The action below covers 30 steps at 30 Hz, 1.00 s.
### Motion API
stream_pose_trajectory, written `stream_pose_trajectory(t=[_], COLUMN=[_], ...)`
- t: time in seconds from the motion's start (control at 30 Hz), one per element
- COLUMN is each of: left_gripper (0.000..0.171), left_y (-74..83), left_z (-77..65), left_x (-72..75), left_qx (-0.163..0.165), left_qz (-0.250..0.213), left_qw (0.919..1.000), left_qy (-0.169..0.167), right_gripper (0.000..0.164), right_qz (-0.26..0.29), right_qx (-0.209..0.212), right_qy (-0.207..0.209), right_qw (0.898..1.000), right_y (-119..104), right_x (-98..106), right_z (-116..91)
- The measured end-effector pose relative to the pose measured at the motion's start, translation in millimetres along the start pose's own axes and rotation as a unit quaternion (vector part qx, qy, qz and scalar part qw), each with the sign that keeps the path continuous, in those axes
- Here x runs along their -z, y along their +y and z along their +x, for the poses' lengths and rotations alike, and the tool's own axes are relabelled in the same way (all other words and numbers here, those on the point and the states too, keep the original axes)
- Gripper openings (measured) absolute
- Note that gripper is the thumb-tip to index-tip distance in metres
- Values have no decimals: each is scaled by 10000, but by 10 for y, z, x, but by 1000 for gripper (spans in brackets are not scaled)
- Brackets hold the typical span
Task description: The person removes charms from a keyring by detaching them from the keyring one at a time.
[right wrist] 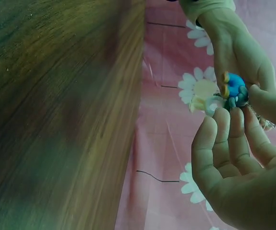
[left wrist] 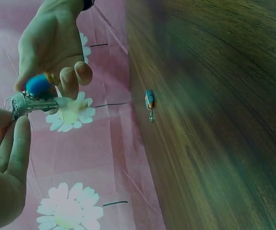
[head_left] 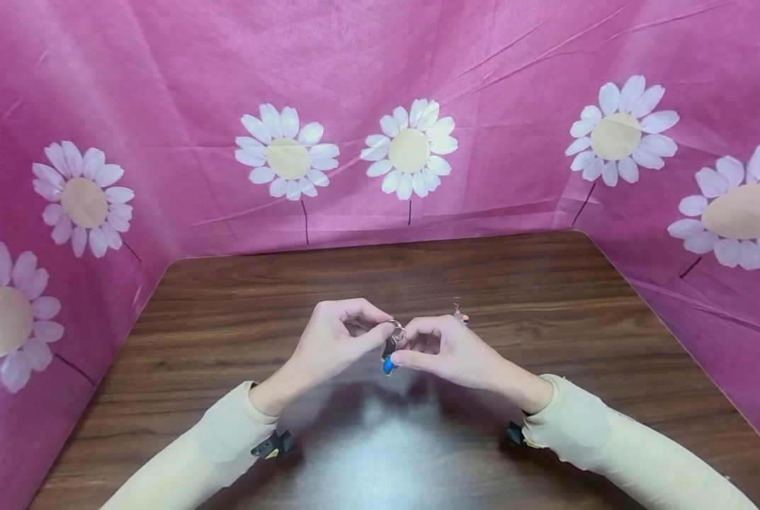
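Both hands hold a keychain in the air over the middle of the table. My left hand (head_left: pixel 336 340) pinches its metal key ring (head_left: pixel 396 329) between thumb and forefinger. With the thumb and fingertips, my right hand (head_left: pixel 452 352) grips the small figure charm, whose blue part (head_left: pixel 389 364) shows below the ring. Seen from the right wrist, the blue charm (right wrist: pixel 237 87) has orange-yellow bits on one side and lies against the right fingertips. A pale, clear-looking piece (right wrist: pixel 213 104) hangs beside it. Fingers hide part of the chain.
Beyond the right hand, a second small keychain (head_left: pixel 460 316) with orange and blue parts lies on the dark wood table (head_left: pixel 246 283). A pink cloth (head_left: pixel 507 177) printed with white daisies stands along the table's back and sides.
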<state>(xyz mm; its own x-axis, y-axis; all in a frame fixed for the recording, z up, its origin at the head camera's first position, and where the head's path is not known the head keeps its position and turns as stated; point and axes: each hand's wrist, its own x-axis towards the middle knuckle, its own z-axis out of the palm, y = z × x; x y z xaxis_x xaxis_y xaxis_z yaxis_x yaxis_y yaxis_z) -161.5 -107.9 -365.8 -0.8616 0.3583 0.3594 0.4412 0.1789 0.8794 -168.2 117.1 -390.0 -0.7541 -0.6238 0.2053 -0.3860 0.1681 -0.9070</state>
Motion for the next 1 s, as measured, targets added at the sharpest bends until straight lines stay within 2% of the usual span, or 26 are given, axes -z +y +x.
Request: stream_pose_trajectory(t=[0.27,0.47,0.77,0.9,1.0], left_gripper=[7,9,10,9,8], left_y=[-24,-71,-57,-72,-81], left_z=[23,54,54,55,50], left_x=[60,134,176,184,186], left_qx=[-9,-104,-111,-184,-200], left_qz=[-234,-370,-413,-386,-425], left_qw=[9996,9988,9980,9979,9973], left_qy=[-132,-290,-476,-490,-573], right_gripper=[5,8,13,15,16], right_qz=[187,245,1184,1214,997], right_qx=[80,78,-250,-337,-357], right_qy=[-77,27,198,105,-90], right_qw=[9998,9997,9925,9920,9943], right_y=[0,-50,-94,-93,-91], right_x=[8,55,65,76,89], right_z=[43,67,74,84,86])
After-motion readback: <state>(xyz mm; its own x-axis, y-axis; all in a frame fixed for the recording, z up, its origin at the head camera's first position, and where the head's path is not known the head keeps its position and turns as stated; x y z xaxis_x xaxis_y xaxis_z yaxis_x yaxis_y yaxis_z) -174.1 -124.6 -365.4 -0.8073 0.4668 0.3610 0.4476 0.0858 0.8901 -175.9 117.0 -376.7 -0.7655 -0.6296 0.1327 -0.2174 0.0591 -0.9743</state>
